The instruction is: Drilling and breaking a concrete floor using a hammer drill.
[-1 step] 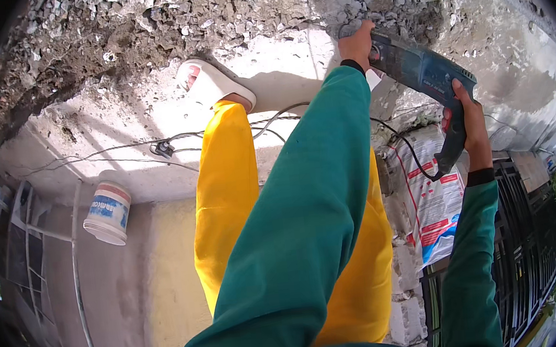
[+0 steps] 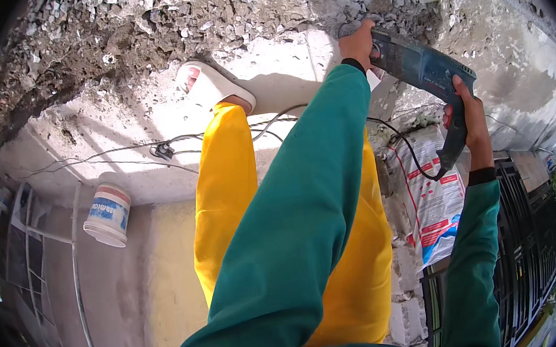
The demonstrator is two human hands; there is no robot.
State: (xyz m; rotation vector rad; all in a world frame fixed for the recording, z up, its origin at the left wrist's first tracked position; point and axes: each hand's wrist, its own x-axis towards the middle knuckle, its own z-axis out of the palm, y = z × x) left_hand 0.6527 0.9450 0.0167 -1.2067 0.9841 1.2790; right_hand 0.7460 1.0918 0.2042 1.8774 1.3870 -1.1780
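Note:
A dark blue rotary hammer (image 2: 423, 69) slants across the upper right, its front end toward the broken concrete (image 2: 375, 3). My left hand (image 2: 357, 44) is closed around its front end, where the grip itself is mostly hidden. At the back, my right hand (image 2: 471, 115) wraps the rear handle, with the thumb along the top. The bit cannot be made out behind my left hand. From the handle's lower end a black power cord (image 2: 401, 140) loops down and away to the left.
Rubble (image 2: 210, 23) fills a broken strip along the top. My sandalled foot (image 2: 216, 86) stands on the pale ledge below it. Cables with a plug connection (image 2: 163, 150) cross the ledge. A white bucket (image 2: 108, 214), a printed sack (image 2: 433, 199), metal bars (image 2: 77, 280) and a dark gate (image 2: 523, 217) lie around.
My sleeves and trouser legs have shifted very slightly. Both hands keep their hold on the rotary hammer, which stays in nearly the same place.

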